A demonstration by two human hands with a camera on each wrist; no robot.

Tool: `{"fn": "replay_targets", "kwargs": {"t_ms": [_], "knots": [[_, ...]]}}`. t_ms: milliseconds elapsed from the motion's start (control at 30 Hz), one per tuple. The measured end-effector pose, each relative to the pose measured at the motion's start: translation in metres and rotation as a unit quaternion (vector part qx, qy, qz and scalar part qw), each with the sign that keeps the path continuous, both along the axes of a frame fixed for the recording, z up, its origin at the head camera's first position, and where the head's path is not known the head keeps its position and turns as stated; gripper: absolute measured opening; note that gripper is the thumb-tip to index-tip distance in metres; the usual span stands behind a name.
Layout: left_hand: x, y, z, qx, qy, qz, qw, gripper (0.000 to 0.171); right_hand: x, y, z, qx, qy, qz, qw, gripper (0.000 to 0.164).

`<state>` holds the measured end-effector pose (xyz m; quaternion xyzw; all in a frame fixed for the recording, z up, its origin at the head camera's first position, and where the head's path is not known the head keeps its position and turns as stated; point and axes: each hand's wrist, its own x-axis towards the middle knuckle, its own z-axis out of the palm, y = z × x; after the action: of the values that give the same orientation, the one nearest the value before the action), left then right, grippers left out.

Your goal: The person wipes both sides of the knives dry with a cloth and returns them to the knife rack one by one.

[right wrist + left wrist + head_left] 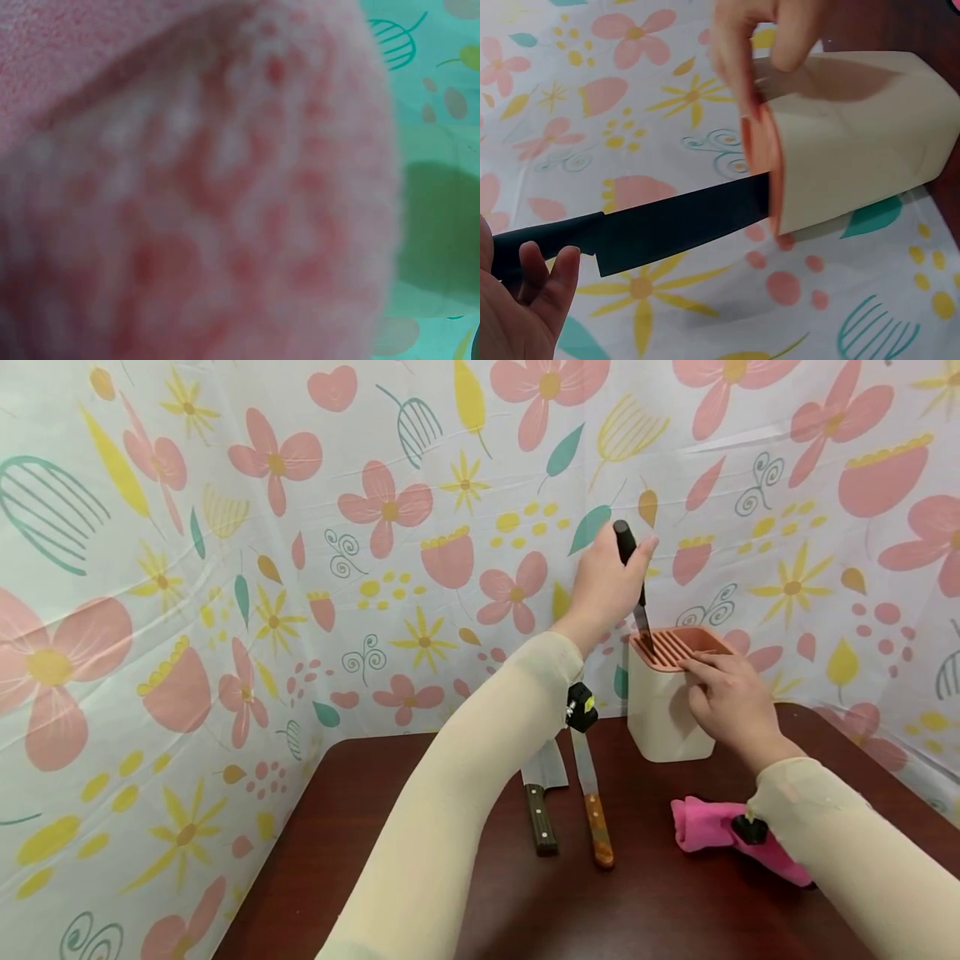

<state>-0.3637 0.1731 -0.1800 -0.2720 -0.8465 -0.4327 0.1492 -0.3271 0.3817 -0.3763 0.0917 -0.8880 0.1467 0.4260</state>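
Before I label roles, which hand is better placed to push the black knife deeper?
Probably the left hand: it holds the black knife by its handle; the right hand steadies the knife block.

Place: a tabletop corner backed by cloth; room type cannot be told. Creased floral sheet [450, 593] fills the upper and left frame. Dark wood-toned table [345, 810] at bottom. Kitchen character only from cleaver [540, 806], lower centre, and knife block [663, 718], right of centre.
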Motion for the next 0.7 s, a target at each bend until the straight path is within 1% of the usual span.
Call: {"fn": "replay_targets", "kwargs": {"t_ms": [133,233,367,533,700], "knots": [[-0.003,0.008,-0.016,-0.005,-0.027,-0.009,0.9996,0.039,0.0,0.001,-0.002,0.001,0.019,0.002,1.0,0.035],[-0.006,0.014,-0.029,-0.009,-0.046,-0.008,0.9989,0.036,-0.002,0.001,-0.003,0.003,0.036,0.006,0.999,0.034],[-0.009,0.02,-0.043,-0.007,-0.041,0.002,0.9991,0.035,-0.003,0.001,-0.004,0.002,0.05,0.011,0.999,0.034],[-0.01,0.027,-0.057,-0.015,-0.036,0.001,0.9992,0.039,-0.003,0.003,-0.004,-0.004,0.054,0.008,0.999,0.034],[-0.011,0.03,-0.07,-0.009,-0.051,-0.007,0.9986,0.036,-0.003,0.002,-0.004,-0.007,0.051,0.007,0.999,0.034]]}}
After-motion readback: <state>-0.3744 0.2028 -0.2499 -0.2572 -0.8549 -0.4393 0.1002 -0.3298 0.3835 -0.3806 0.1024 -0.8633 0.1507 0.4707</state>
